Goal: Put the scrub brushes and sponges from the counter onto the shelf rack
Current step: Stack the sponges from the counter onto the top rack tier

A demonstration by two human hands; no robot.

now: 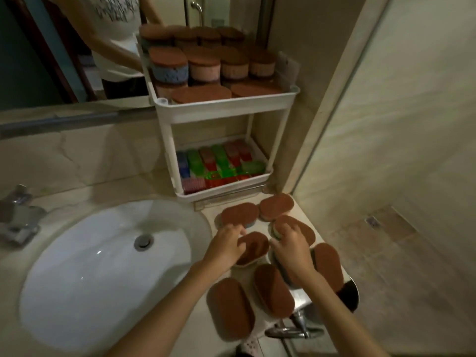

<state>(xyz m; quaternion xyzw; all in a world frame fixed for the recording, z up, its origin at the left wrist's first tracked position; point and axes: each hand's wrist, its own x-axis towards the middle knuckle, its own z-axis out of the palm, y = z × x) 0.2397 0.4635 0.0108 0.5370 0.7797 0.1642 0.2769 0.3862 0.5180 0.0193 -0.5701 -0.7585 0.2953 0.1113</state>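
Note:
Several brown-topped oval sponges lie on the counter (260, 228) right of the sink. My left hand (226, 244) curls over the left end of the middle sponge (253, 247). My right hand (291, 244) curls over the left end of another sponge (300, 228) beside it. Two more sponges (239, 213) (275, 206) lie beyond the hands. Three others (230, 305) (273, 289) (327, 265) lie nearer me. The white two-tier shelf rack (221, 105) stands at the back of the counter. Its top tier holds stacked sponges (201, 94); its lower tier holds coloured scrub brushes (219, 163).
A white oval sink (103, 266) fills the left, with a chrome tap (18, 215) at its far left. A mirror (64, 47) behind reflects a person. A glass shower partition (334, 124) borders the counter's right edge. Chrome fittings (298, 328) sit below the counter's near edge.

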